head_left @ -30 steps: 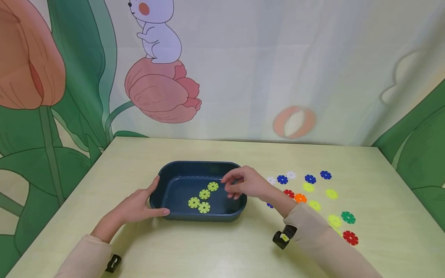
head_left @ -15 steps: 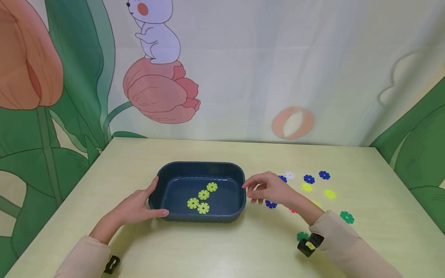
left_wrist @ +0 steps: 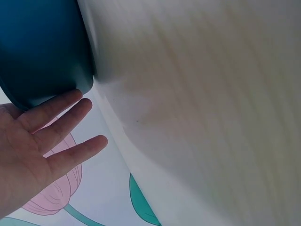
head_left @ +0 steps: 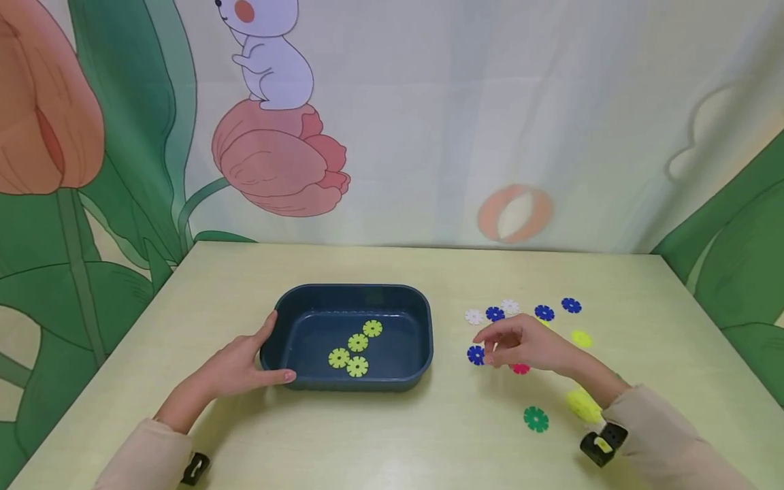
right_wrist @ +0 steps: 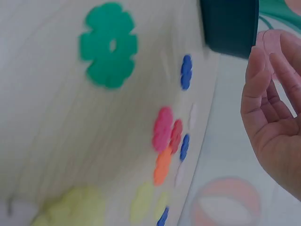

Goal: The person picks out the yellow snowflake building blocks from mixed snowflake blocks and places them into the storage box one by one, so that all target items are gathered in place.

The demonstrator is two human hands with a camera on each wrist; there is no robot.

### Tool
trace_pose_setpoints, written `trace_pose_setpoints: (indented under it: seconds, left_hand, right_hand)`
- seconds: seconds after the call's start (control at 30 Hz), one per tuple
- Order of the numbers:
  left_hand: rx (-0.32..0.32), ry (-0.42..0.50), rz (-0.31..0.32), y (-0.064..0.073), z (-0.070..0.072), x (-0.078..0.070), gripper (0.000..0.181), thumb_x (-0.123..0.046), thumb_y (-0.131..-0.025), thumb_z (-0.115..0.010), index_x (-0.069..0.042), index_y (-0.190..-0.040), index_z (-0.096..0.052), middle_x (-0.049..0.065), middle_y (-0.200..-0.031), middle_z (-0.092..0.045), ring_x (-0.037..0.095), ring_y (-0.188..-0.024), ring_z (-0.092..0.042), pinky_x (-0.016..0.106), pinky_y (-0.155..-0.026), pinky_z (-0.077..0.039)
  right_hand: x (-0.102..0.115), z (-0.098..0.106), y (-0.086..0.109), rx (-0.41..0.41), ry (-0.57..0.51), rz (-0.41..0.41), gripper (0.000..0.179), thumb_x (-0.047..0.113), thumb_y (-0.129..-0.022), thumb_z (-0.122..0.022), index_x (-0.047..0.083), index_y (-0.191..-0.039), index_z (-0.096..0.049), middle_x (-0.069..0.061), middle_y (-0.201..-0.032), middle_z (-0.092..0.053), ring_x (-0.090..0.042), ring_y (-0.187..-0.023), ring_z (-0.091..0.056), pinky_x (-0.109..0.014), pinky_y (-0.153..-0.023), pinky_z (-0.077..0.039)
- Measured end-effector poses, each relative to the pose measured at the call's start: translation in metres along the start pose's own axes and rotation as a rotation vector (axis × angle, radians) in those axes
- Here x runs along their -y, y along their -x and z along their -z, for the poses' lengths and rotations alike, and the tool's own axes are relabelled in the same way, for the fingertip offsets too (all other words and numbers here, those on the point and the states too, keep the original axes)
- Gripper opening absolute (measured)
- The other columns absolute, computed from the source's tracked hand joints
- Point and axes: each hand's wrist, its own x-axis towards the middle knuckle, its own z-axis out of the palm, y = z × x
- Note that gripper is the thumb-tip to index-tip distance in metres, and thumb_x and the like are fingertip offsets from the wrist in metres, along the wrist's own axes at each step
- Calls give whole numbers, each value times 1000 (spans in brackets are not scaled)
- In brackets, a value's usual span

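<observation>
Behind the pale wooden table (head_left: 367,442), a curtain (head_left: 416,136) is hung, and on the tabletop one blue disc (head_left: 474,355) is laid flat, just beside the fingertips of the right hand (head_left: 533,344) as seen from the head. Thin, notched plastic, by the look of it: light, stiff, perhaps a little slippery, not easily broken, and so best pinched by opposite edges, where some bite should be given by the notches. Nothing is seen to be held in that right hand; its fingers are loosely bent, half open, though whether the disc is touched can't be settled from these angles. Around it, a pink disc (head_left: 520,369) is partly covered by the hand, a white disc (head_left: 474,317) is set farther back, a green disc (head_left: 535,419) is placed nearer, and yellow discs (head_left: 582,404) are partly hidden by the sleeve (head_left: 667,435). Over to the left, the dark blue tray (head_left: 355,297) is steadied at its left end by the left hand (head_left: 241,365), spread wide, thumb laid at the near rim, straight fingers set against the outer wall. Rigid, probably light enough to be slid by a nudge, so that corner seems well chosen for bracing. Four yellow-green discs (head_left: 339,358) are grouped flat on its floor.
</observation>
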Motion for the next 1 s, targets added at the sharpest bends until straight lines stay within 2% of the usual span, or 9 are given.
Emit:
trace_pose_setpoints:
  seconds: [0.17, 0.33, 0.53, 0.73, 0.83, 1.0]
  left_hand:
    - [-19, -5, -11, 0, 1, 1, 110, -56, -74, -66, 6, -143, -7, 24, -110, -57, 25, -93, -57, 40, -74, -44]
    - [-23, 2, -14, 0, 1, -2, 110, -55, -74, -66, 7, -143, -8, 31, -126, -45, 33, -104, -54, 45, -80, -44]
    - [-23, -4, -12, 0, 0, -2, 110, -55, -74, -67, 7, -143, -8, 31, -123, -48, 31, -102, -55, 44, -79, -44]
    - [-22, -11, -11, 0, 0, -1, 110, -55, -74, -67, 7, -143, -8, 30, -121, -50, 27, -97, -56, 42, -77, -44]
    - [-20, -12, -6, 0, -1, -1, 110, -56, -73, -66, 7, -143, -8, 30, -121, -50, 26, -96, -56, 41, -76, -44]
    - [-12, -10, 4, 0, -1, 0, 110, -56, -73, -67, 7, -143, -8, 28, -119, -51, 23, -92, -55, 40, -75, -43]
  right_hand:
    - [-14, 14, 15, 1, 18, -9, 35, 12, -80, -69, -6, -110, -61, -12, -86, -61, -30, -67, -58, -30, -57, -47]
    - [-29, 26, 34, 24, 56, -71, 37, 13, -80, -70, -3, -112, -61, -14, -95, -62, -21, -76, -58, -28, -65, -48]
    - [-42, 35, 56, 36, 143, -115, 35, 15, -80, -69, 4, -113, -63, -9, -94, -59, -17, -79, -53, -28, -69, -46]
    - [-55, 38, 75, 21, 233, -104, 42, 25, -77, -73, 11, -115, -64, -6, -104, -56, -19, -87, -46, -25, -65, -40]
    - [-62, 39, 84, 27, 264, -110, 44, 29, -74, -74, 16, -115, -64, -5, -110, -50, -16, -93, -42, -26, -66, -39]
    - [-75, 42, 99, 17, 323, -54, 42, 31, -72, -75, 19, -112, -66, -5, -112, -44, -8, -99, -33, -39, -76, -38]
